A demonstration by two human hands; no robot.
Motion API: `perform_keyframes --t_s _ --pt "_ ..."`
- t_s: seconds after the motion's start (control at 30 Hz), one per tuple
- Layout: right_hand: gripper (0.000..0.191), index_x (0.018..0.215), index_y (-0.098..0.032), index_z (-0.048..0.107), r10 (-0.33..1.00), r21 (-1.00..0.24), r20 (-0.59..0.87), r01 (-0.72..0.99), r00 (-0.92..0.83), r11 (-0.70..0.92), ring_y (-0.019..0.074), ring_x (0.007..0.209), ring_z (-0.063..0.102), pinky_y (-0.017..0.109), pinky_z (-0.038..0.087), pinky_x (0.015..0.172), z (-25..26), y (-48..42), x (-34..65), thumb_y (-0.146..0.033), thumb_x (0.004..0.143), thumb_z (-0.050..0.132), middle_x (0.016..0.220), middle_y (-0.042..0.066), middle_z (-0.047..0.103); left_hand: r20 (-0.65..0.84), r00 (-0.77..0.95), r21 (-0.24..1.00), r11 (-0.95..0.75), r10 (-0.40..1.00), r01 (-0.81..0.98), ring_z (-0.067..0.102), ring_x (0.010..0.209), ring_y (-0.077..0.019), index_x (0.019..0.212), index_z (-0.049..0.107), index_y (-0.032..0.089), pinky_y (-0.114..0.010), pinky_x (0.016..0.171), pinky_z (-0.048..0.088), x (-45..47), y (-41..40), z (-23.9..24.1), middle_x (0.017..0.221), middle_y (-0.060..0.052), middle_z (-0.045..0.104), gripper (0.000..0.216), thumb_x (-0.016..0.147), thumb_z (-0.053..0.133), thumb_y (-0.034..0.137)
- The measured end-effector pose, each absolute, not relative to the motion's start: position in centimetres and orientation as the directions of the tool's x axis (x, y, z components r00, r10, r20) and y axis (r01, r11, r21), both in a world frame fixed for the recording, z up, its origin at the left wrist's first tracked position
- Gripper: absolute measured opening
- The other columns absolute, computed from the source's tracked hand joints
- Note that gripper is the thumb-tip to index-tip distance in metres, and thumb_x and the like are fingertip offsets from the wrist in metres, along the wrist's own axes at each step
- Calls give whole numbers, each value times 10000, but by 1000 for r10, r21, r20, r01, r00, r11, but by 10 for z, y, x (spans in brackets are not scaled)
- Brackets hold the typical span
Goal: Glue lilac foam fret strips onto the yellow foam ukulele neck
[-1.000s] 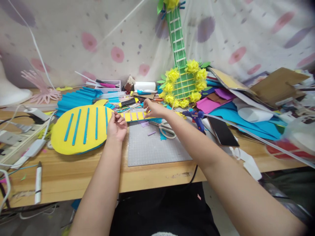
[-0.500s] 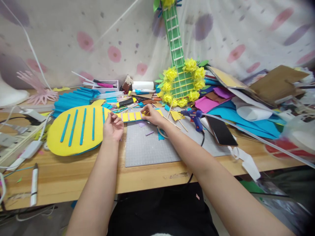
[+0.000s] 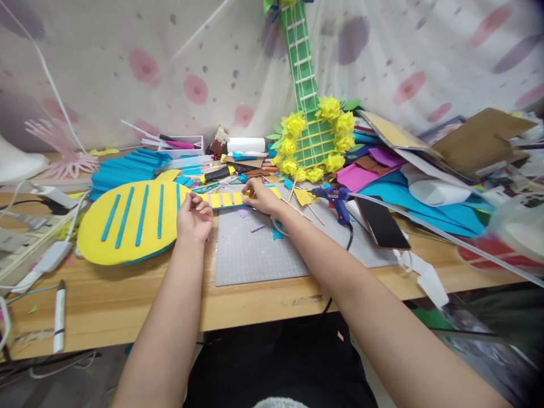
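Observation:
A yellow-faced cardboard guitar [image 3: 127, 221] with blue strips and a blue edge lies across the left of the desk. Its narrow yellow neck [image 3: 216, 200], crossed by short light-purple strips, runs right over a grey cutting mat [image 3: 259, 260]. My left hand [image 3: 195, 217] is closed at the joint of body and neck, palm partly turned up, fingers curled against the guitar. Further along, the fingertips of my right hand [image 3: 260, 197] are pinched together at the neck beside the purple strips. Whatever sits between those fingertips is hidden. A loose purple piece [image 3: 257, 228] lies on the mat.
A blue glue gun [image 3: 338, 203] and a phone [image 3: 383, 222] lie right of my hands. Behind stands a green paper guitar [image 3: 312, 136] with yellow flowers. Coloured paper [image 3: 429, 204] is heaped at right; a power strip [image 3: 29, 232] and white marker [image 3: 59, 317] are at left.
Both hands keep nearly the same place on the guitar. The whole view has shifted slightly, and the guitar's body sits a little further left and higher in it.

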State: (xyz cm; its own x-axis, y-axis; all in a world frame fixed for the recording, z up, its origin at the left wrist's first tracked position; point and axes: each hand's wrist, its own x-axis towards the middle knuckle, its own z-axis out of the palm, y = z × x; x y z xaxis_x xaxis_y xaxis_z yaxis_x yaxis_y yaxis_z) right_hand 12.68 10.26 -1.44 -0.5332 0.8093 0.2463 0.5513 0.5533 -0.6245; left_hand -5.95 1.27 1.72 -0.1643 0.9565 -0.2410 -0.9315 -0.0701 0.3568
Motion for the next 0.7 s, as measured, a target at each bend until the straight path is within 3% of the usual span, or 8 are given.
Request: perform_keyframes --t_s 0.47,0.57,0.7 --pt "239 952 -154 491 821 -552 203 631 -533 546 146 785 526 266 397 700 -5 98 123 -204 733 574 930 51 575 -209 -173 426 -70 962 -902 366 380 -19 683 493 159 -110 361 298 -59 7 26 497 60 427 267 902 376 256" --pt "227 948 -155 498 825 -553 204 633 -527 542 143 792 529 262 395 704 -9 100 123 -200 739 572 928 49 576 -154 -215 500 -112 964 -859 370 389 -20 679 499 157 -114 367 297 -62 5 30 504 59 425 239 884 412 245" --pt "215 948 -165 502 823 -550 228 629 -520 549 142 788 533 264 396 706 -13 102 122 -203 746 564 924 43 585 -120 -311 709 -138 943 -692 363 395 -16 659 517 149 -119 367 281 -67 7 37 513 55 431 165 805 531 226"
